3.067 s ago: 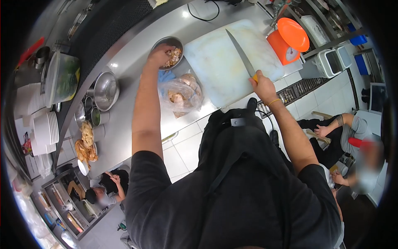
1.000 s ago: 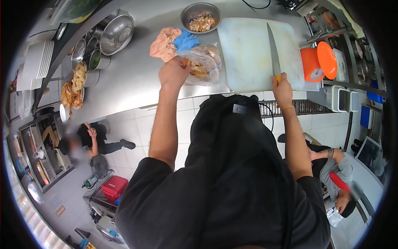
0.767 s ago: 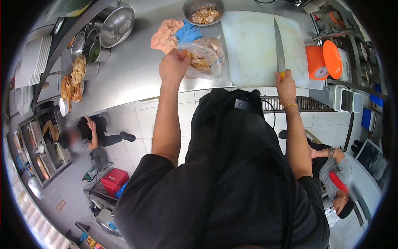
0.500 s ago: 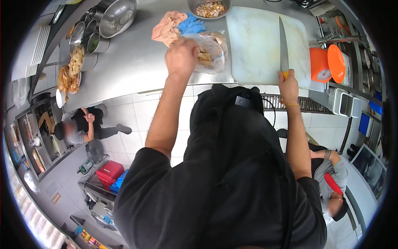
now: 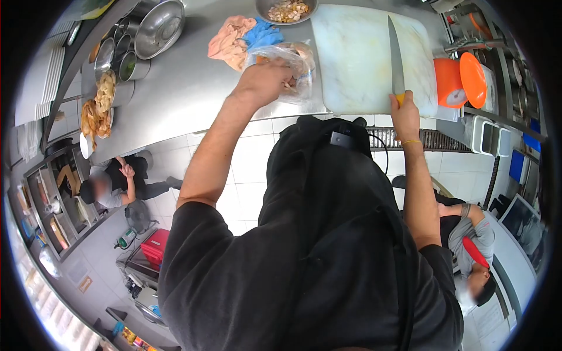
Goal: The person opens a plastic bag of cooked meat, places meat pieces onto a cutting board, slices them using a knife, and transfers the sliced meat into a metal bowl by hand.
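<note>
My right hand [image 5: 405, 120] is wrapped round the yellow handle of a long kitchen knife [image 5: 396, 58]. The blade lies over a white cutting board [image 5: 357, 58], its tip pointing away from me. My left hand [image 5: 266, 82] reaches in at the mouth of a clear plastic bag [image 5: 303, 88] left of the board. Brownish pieces of food show through the bag, too unclear to name. The left fingers are bent down into the bag and partly hidden, so their grip does not show.
Behind the bag lie a pink cloth [image 5: 229, 44] and a blue cloth [image 5: 262, 35]. A metal bowl [image 5: 287, 20] holds diced food. An orange scale [image 5: 449, 82] stands right of the board. Cooked chicken [image 5: 96, 117] sits far left. Two people [image 5: 111, 181] are nearby.
My left hand has gone from above the bag's left side down into its opening. The knife stays in my right hand on the board. The whole view has shifted slightly.
</note>
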The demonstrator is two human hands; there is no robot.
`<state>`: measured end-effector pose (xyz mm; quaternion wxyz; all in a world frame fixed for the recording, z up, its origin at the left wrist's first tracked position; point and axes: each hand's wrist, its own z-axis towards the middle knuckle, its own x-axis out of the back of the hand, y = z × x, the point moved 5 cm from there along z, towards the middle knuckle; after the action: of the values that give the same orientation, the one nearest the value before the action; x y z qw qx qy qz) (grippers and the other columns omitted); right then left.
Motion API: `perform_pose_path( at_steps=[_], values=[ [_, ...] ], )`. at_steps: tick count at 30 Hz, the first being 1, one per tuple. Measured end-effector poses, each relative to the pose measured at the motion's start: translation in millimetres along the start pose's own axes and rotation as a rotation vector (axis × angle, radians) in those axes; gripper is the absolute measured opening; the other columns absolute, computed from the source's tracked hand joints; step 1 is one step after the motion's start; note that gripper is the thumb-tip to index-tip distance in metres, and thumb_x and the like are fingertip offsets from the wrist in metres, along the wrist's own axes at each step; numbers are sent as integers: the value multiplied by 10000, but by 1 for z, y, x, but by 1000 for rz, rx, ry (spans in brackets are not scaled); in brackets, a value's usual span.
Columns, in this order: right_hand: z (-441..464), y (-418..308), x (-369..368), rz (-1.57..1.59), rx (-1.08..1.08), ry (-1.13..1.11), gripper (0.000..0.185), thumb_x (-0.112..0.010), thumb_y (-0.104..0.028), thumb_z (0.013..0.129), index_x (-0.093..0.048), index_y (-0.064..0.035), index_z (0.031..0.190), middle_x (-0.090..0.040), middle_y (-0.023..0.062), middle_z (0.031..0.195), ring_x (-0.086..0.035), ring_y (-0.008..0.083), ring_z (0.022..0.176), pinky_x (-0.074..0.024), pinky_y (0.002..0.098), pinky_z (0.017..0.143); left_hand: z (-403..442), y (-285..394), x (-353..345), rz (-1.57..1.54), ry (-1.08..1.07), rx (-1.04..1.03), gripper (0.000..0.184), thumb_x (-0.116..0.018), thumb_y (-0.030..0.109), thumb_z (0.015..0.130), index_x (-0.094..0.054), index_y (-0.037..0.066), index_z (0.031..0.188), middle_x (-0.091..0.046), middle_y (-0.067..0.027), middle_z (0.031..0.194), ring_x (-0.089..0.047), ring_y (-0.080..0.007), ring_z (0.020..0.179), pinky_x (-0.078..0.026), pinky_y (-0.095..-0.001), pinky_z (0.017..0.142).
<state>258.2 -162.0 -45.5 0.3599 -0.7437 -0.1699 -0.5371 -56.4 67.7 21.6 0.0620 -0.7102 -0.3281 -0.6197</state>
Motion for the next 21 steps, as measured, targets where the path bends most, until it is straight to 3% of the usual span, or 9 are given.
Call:
perform_pose_path(
  at_steps=[5,8,14,17,21],
  values=[
    [0,-1,1,-1,20,13,414,-648,-349,1034,-478,19,1121,-703,341,853,-690,548,845,-557,599,723,-18,-10,17,-142,112,-145,80,-669,140,951,-686,118,1025,-690,-40,1100,-688,-303,1021,-565,-452,831],
    [1,-1,2,-7,32,14,420,-651,-352,1033,-482,25,1113,-702,343,853,-689,550,846,-557,597,720,-28,-15,16,-69,112,-99,111,-695,113,938,-698,120,1049,-696,-37,1096,-696,-302,986,-578,-441,802],
    [2,-3,4,3,17,-12,436,-650,-357,1034,-494,35,1143,-704,346,870,-689,551,862,-553,594,736,-44,-18,23,-173,340,32,188,-713,73,921,-724,133,1098,-703,-36,1087,-704,-292,998,-591,-425,821],
    [5,-1,4,-16,18,-28,438,-646,-358,1035,-494,35,1153,-706,348,885,-688,551,877,-550,596,751,-28,-16,7,-182,294,-69,264,-706,78,917,-718,146,1172,-697,-44,1150,-701,-296,1046,-589,-432,869],
    [6,-5,6,-2,38,-26,428,-640,-357,1038,-489,30,1138,-706,348,889,-687,550,888,-549,598,764,-12,-13,-2,-2,67,48,392,-683,77,908,-682,159,1291,-652,-67,1288,-686,-316,1131,-579,-443,949]
  ],
)
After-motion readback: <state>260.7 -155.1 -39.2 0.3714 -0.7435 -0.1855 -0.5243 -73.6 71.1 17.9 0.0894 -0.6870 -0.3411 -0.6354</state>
